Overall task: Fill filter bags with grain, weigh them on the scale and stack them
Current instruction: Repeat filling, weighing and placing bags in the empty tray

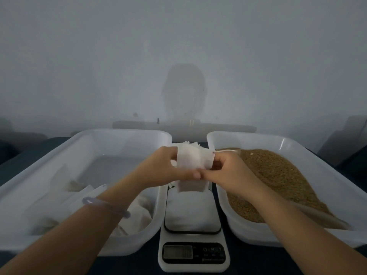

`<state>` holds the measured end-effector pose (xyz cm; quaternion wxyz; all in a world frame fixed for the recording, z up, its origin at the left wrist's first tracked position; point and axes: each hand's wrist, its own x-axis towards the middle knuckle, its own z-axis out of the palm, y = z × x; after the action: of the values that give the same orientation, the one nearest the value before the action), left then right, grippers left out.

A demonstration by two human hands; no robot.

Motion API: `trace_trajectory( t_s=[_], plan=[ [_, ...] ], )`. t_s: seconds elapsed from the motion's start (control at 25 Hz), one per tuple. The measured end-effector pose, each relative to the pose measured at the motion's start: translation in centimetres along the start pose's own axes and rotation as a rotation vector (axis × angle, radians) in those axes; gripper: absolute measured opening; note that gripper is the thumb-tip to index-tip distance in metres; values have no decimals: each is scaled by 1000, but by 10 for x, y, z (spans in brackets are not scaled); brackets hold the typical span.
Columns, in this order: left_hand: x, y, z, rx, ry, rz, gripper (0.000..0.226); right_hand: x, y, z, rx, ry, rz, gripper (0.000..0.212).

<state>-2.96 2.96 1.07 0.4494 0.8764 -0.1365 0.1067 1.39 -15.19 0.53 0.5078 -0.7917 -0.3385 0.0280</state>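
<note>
The left hand point(165, 168) and the right hand point(230, 172) each pinch an edge of a thin white paper filter bag point(195, 158) — held in the air above the white digital scale point(192, 213), between a white plastic tub point(258, 141) of brown grain point(278, 175) and a second white tub point(119, 133) holding filled bags point(139, 211).

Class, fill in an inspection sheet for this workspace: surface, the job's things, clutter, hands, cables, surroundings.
Surface: dark table, with a scale between the left tub and the right tub.
Job's things: filter bag held above the scale; grain heaped in the right tub; white bags lying in the left tub; spare bags beyond the scale.
Clutter: nothing seen.
Hands: left hand and right hand both pinch the filter bag; bracelet on the left wrist.
Cables: nothing seen.
Surroundings: plain wall with a shadow; dim light.
</note>
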Motion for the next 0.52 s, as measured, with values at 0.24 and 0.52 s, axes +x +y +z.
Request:
trace_trajectory(
  t_s=[0.24, 0.52],
  plan=[
    [-5, -24, 12, 379, -180, -176, 28, 1, 20, 10, -479, -194, 81, 31],
    [1, -14, 19, 626, -293, -239, 37, 6, 12, 16, -780, -340, 93, 36]
  ],
)
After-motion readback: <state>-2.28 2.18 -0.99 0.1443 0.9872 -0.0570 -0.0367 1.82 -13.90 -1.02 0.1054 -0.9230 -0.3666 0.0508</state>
